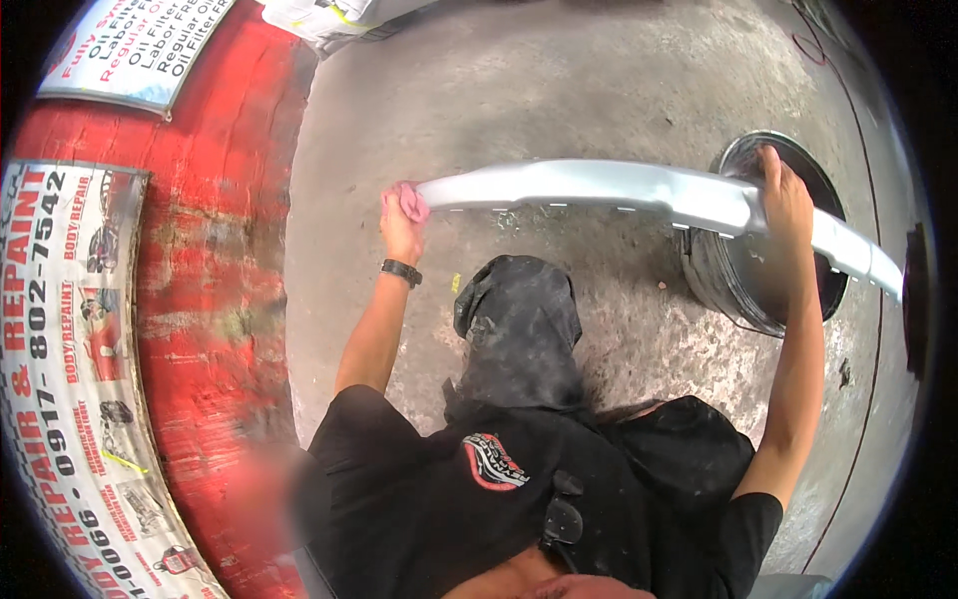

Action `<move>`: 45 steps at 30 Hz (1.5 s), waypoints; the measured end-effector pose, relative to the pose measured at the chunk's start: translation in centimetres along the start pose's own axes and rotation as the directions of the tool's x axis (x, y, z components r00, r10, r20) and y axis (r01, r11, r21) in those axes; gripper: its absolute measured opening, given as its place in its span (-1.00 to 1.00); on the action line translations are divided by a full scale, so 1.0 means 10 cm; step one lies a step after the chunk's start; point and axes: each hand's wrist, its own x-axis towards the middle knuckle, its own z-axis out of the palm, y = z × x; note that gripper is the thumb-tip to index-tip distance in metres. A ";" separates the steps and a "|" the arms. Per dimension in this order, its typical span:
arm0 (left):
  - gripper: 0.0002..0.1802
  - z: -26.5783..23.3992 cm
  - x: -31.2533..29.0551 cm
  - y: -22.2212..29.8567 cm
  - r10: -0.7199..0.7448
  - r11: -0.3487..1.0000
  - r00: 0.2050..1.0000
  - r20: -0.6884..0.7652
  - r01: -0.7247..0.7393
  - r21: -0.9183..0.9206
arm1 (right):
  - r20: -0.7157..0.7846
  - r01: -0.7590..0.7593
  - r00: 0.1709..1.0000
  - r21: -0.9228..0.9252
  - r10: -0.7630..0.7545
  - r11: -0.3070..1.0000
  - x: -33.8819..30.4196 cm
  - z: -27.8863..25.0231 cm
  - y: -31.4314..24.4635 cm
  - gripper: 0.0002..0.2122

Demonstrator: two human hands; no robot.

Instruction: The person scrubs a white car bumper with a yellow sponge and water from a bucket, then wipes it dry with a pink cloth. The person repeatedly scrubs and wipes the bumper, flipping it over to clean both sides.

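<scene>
Head view shows the left hand (400, 230) with its fingers curled in around a bunched pink cloth (415, 204), pressed up to the near end of a long silver bar (559, 182). From those fingers the bar runs off to the right in a shallow bow, passes beneath the right hand (788, 205) and carries on beyond it toward a dark round thing (915, 299) near the rim of the view. The right fingers lie over the bar and reach past its far edge; how tightly they bend around it cannot be told, as their undersides are hidden. Below the right fingers sits a dark round bucket (707, 270), the bar crossing above its mouth; whether the two touch is unclear. Just behind the left fingers, a black watch (401, 271) circles the wrist. Between the two hands, closer to the body than the bar, a leg in dark, dusty trousers (519, 339) is bent at the knee. Nearer the body again are a black shirt (399, 489) and dark glasses (564, 521) hanging on its front. Grey, stained floor (449, 90) spreads around and beyond the fingers of both hands. Well to the left of the left fingers stands a worn red wall (210, 200) with two printed banners (85, 379) on it
</scene>
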 end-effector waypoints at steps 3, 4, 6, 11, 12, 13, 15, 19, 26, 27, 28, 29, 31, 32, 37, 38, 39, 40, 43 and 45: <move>-0.64 -0.07 0.13 0.09 -0.124 0.985 0.992 0.036 0.128 -0.118 | -0.020 -0.057 0.998 0.068 0.058 0.996 -0.06 -0.08 -0.11 -0.29; -0.63 -0.19 0.20 0.09 -0.076 0.986 0.992 0.100 0.089 -0.139 | -0.066 -0.061 0.996 0.102 0.068 0.993 -0.06 -0.05 -0.21 -0.31; -0.62 -0.25 0.34 0.09 -0.009 0.985 0.987 0.158 0.036 -0.170 | -0.060 -0.052 0.997 0.088 0.057 0.995 -0.10 -0.08 -0.26 -0.34; -0.65 0.40 0.48 0.34 0.003 0.994 1.000 -0.011 -0.004 -0.105 | -0.209 0.210 0.959 0.075 -0.190 0.975 0.00 -0.14 -0.21 -0.41; -0.68 0.36 0.58 0.38 0.015 0.994 0.997 0.074 -0.006 -0.110 | -0.184 0.198 0.966 0.081 -0.180 0.977 0.05 -0.14 -0.23 -0.42; -0.68 0.40 0.63 0.37 0.025 0.995 0.994 0.107 -0.015 -0.095 | -0.217 0.199 0.960 0.075 -0.179 0.977 0.06 -0.10 -0.23 -0.42; -0.70 0.48 0.72 0.29 0.038 0.997 0.984 0.172 -0.027 -0.067 | -0.141 0.122 0.983 0.035 -0.116 0.992 0.11 -0.08 -0.23 -0.41; -0.67 0.35 0.86 0.05 0.042 0.990 0.986 0.159 -0.019 -0.142 | -0.219 0.054 0.975 0.065 -0.039 0.996 0.11 -0.04 -0.23 -0.39; -0.60 -0.92 0.70 0.21 -0.085 0.897 0.989 0.120 0.129 -0.422 | -0.204 0.011 0.977 0.340 0.062 0.940 0.16 -0.06 -0.33 -0.42; -0.60 -0.88 0.58 0.20 -0.122 0.904 0.989 0.081 0.144 -0.402 | -0.235 0.060 0.972 0.311 0.016 0.949 0.15 -0.11 -0.32 -0.45; -0.58 -0.70 0.39 0.20 -0.171 0.905 0.984 0.049 0.177 -0.388 | -0.264 0.100 0.964 0.265 -0.027 0.959 0.10 -0.26 -0.30 -0.49; -0.54 -0.47 0.19 0.32 -0.214 0.908 0.977 0.012 0.203 -0.367 | -0.288 0.140 0.955 0.228 -0.070 0.963 0.04 -0.38 -0.31 -0.53; -0.42 -0.06 -0.24 0.80 -0.149 0.940 0.978 0.143 0.185 -0.286 | -0.321 0.294 0.922 0.216 -0.217 0.931 -0.17 -0.57 -0.81 -0.72; -0.35 0.12 -0.47 1.05 -0.115 0.957 0.973 0.201 0.163 -0.241 | -0.234 0.293 0.944 0.260 -0.234 0.920 -0.32 -0.62 -1.10 -0.75; -0.21 1.16 -0.85 1.51 -0.408 0.913 0.586 0.700 0.268 0.308 | 0.087 0.482 0.811 0.461 -0.578 0.745 -0.92 -0.49 -2.18 -0.50; -0.21 1.47 -1.01 1.47 -0.436 0.889 0.610 0.662 0.180 0.420 | 0.171 0.418 0.805 0.516 -0.569 0.748 -0.99 -0.44 -2.25 -0.44; -0.22 1.73 -1.15 1.43 -0.461 0.840 0.639 0.615 0.090 0.536 | 0.186 0.362 0.810 0.587 -0.556 0.724 -1.04 -0.35 -2.30 -0.45; -0.25 1.88 -1.19 1.38 -0.420 0.788 0.629 0.654 -0.104 0.606 | 0.200 0.302 0.822 0.639 -0.532 0.707 -1.09 -0.33 -2.32 -0.46; -0.36 2.32 -1.25 1.19 -0.451 0.608 0.501 0.739 -0.434 0.665 | 0.256 0.139 0.872 0.688 -0.417 0.712 -1.10 -0.14 -2.25 -0.53; -0.47 2.42 -1.20 1.15 -0.512 0.686 0.422 0.749 -0.325 0.652 | 0.384 0.001 0.876 0.602 -0.291 0.798 -0.99 -0.28 -2.21 -0.68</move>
